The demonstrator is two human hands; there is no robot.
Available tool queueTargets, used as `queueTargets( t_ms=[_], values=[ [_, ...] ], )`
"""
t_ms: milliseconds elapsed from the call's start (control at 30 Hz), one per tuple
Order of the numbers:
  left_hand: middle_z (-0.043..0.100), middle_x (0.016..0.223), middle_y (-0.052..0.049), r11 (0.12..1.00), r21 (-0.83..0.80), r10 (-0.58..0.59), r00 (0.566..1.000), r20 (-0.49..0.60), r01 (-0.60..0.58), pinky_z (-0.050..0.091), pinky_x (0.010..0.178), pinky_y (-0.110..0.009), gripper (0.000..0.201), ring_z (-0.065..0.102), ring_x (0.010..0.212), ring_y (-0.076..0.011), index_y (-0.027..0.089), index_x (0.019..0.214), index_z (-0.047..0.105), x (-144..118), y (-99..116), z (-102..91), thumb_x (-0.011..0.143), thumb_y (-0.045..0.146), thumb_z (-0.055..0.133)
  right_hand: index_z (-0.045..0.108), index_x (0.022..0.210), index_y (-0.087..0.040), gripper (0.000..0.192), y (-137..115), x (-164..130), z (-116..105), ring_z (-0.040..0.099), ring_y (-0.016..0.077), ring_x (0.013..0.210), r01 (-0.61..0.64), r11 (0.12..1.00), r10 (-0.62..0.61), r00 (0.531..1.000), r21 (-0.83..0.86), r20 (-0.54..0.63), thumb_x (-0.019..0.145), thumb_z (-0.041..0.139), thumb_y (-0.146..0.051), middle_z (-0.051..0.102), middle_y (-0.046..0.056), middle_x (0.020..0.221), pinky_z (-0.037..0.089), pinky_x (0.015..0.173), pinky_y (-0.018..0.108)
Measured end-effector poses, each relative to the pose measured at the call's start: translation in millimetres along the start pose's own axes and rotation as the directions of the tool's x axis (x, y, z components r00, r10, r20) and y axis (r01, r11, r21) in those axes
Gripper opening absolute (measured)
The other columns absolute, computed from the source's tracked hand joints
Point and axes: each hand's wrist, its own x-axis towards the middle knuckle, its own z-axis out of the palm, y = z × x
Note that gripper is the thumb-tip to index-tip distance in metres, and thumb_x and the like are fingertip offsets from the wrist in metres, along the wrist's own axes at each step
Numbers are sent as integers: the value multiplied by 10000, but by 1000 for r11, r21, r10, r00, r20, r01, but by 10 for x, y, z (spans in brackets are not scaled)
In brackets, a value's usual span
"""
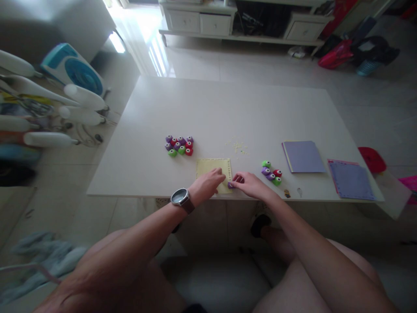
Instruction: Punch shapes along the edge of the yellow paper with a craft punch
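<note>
A small purple plastic punch (230, 185) sat at the right edge of a square yellow paper sheet (208, 165), pinched by the nearer right hand (248, 183), the left hand (209, 181), grip unclear, over the sheet.

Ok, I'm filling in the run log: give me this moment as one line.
left hand: over yellow sheet | right hand: holding small purple piece at sheet's right edge | nearby: yellow scraps, purple-topped stack
</note>
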Motion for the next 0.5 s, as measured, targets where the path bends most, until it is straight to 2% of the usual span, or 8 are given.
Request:
queueTargets(
  t_ms=[267,500],
  values=[
    [571,1177,-66,1000,-24,14,1000,-15,-14,513,882,-307,287,586,1075,-215,202,1040,592,9,-21,21,800,87,699,718,892,-187,197,-17,4,-14,673,193,823,-6,1000,6,1000,-11,6,880,684,-380,754,58,892,479,723,269],
    [598,1165,-74,999,-37,17,999,-42,-19,510,863,-327,318,587,1092,-231,190,1066,622,30,33,-42,792,187,783,709,894,-192,203,-16,2,-18,669,186,818,-11,1000,11,1000,-3,19,872,696,-394,749,48,893,473,709,263]
  ],
)
